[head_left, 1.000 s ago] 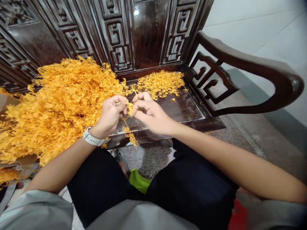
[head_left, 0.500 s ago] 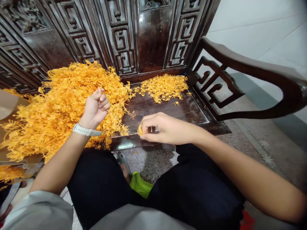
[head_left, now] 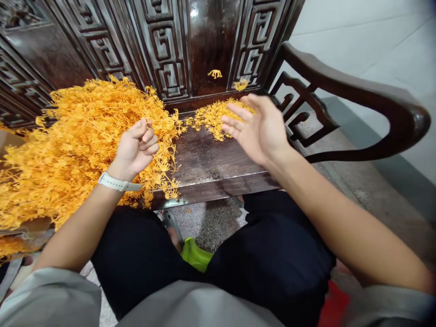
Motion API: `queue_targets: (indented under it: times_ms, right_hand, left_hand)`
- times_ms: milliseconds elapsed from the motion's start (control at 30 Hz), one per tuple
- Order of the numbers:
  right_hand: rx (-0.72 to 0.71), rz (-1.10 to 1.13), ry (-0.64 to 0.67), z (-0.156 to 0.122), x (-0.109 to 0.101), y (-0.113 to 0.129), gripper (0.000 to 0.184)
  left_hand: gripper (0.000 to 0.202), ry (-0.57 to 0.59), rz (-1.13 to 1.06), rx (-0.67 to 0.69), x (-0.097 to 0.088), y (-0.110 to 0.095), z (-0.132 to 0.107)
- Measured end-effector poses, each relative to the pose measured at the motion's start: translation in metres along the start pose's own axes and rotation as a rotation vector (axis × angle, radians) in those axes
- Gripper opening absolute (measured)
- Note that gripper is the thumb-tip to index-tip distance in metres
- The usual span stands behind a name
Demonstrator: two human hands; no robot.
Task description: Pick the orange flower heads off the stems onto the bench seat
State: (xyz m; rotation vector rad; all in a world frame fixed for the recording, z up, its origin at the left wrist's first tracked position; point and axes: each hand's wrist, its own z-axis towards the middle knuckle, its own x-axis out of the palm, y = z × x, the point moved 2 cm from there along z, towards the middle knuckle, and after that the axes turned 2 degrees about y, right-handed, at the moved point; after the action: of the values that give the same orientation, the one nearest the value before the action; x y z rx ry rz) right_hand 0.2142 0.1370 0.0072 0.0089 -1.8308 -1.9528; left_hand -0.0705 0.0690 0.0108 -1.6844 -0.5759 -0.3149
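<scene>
A big heap of orange-yellow plastic strands with small claw-like heads (head_left: 85,122) fills the left of the dark wooden bench seat. My left hand (head_left: 136,143), with a pale watch strap on its wrist, is closed in front of this heap; what its fingers pinch is too small to make out. My right hand (head_left: 257,127) is open, palm turned inward and fingers spread, in front of a smaller pile of loose yellow claw-like pieces (head_left: 211,119). Beyond its fingertips, two such pieces are in the air: one yellow piece (head_left: 215,73) and another, blurred one (head_left: 240,85).
The bench seat (head_left: 207,159) has a carved backrest (head_left: 211,45) behind it and a curved armrest (head_left: 357,97) on the right. Below the front edge, a bright green object (head_left: 196,255) lies between my legs. Something red (head_left: 334,304) shows at lower right.
My right hand has moved from the bench's front edge up toward the small pile and opened, letting go of yellow pieces. My left hand stays closed by the heap.
</scene>
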Motion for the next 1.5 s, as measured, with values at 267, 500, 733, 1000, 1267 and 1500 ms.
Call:
queue_targets:
  times_ms: [267, 500, 733, 1000, 1267, 1500]
  right_hand:
    - [0.074, -0.398, 0.491, -0.033, 0.037, -0.021, 0.038]
    - [-0.079, -0.315, 0.561, -0.038, 0.056, -0.038, 0.038]
    - [-0.22, -0.284, 0.359, -0.019, 0.04, -0.029, 0.046]
    - [-0.332, -0.375, 0.216, -0.019, 0.04, -0.021, 0.045]
    - [-0.411, -0.267, -0.131, 0.006, -0.022, 0.0, 0.033]
    - [0.265, -0.676, 1.166, -0.031, -0.013, -0.001, 0.025]
  left_hand:
    - [0.028, 0.045, -0.14, -0.003, 0.028, 0.016, -0.011]
    - [0.017, 0.184, 0.1, 0.063, 0.031, 0.028, -0.013]
    - [0.033, 0.557, 0.744, 0.012, 0.031, 0.032, -0.023]
    - [0.027, 0.614, 0.77, -0.072, 0.039, 0.028, -0.034]
    - [0.025, 0.906, 0.875, -0.199, 0.034, 0.017, -0.049]
    - [0.032, 0.559, 0.887, -0.133, -0.003, 0.036, -0.019]
